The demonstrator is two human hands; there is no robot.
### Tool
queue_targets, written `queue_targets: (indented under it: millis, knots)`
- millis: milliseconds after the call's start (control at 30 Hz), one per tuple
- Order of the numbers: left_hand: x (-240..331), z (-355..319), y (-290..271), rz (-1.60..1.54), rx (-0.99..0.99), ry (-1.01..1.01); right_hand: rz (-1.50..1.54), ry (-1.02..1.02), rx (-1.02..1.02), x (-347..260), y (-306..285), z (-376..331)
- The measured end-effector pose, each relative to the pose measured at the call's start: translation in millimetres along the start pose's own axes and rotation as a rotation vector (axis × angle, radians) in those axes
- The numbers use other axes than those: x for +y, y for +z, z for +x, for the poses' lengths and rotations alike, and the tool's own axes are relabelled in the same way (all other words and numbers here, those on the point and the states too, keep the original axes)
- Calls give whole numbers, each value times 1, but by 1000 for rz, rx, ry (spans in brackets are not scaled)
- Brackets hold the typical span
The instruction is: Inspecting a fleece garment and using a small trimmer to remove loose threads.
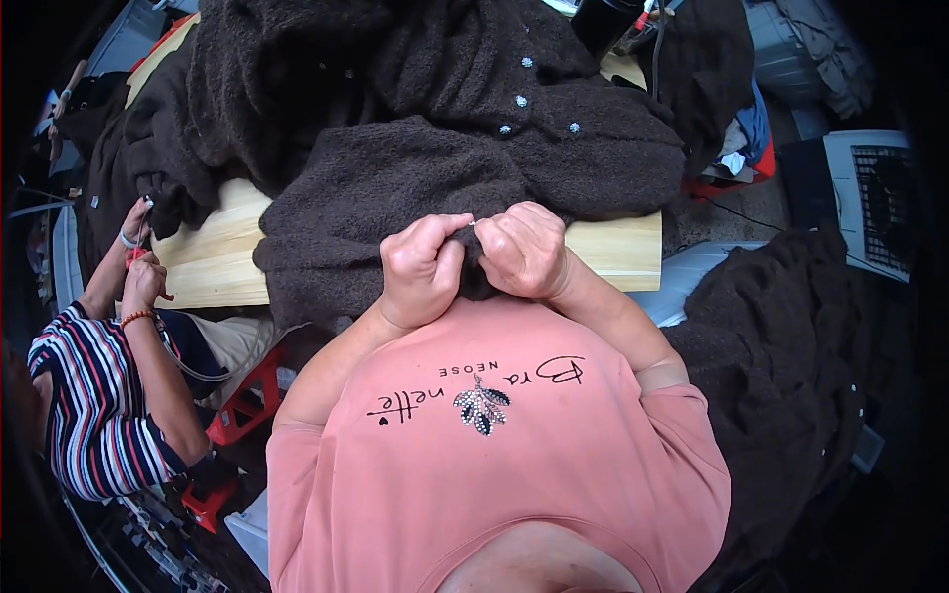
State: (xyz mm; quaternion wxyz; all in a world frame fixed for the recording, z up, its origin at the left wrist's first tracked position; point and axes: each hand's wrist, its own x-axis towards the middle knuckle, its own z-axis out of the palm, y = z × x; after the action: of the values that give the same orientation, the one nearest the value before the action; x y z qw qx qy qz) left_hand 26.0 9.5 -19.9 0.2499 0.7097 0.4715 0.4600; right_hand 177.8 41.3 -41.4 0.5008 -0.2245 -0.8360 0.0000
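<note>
My left hand (423, 269) and my right hand (524, 251) are closed close together above the front edge of a dark brown fuzzy garment (395, 178). A tiny shiny thing (473, 223) shows between their fingertips, too small to name. Both sets of fingers are curled in a pinch, and their undersides are hidden. The garment lies bunched across the table, with its near part against my chest. Several pale sparkly buttons, one of them a round button (521, 101), sit on the dark cloth beyond my right hand.
Bare wood of the table (623, 249) shows at both sides. At left, a co-worker in a striped shirt (99, 415) holds a red-handled tool against dark cloth. More dark garments (771, 346) are heaped at my right. A black cylinder (605, 25) stands at the back.
</note>
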Motion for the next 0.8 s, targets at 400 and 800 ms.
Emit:
queue_targets:
  millis: [400, 800]
  knots:
    - [-27, -22, -31, 245, 246, 326, 443, 552, -236, 23, -13, -7]
    - [-39, -67, -78, 422, 384, 104, 478, 805, -191, 52, 15, -43]
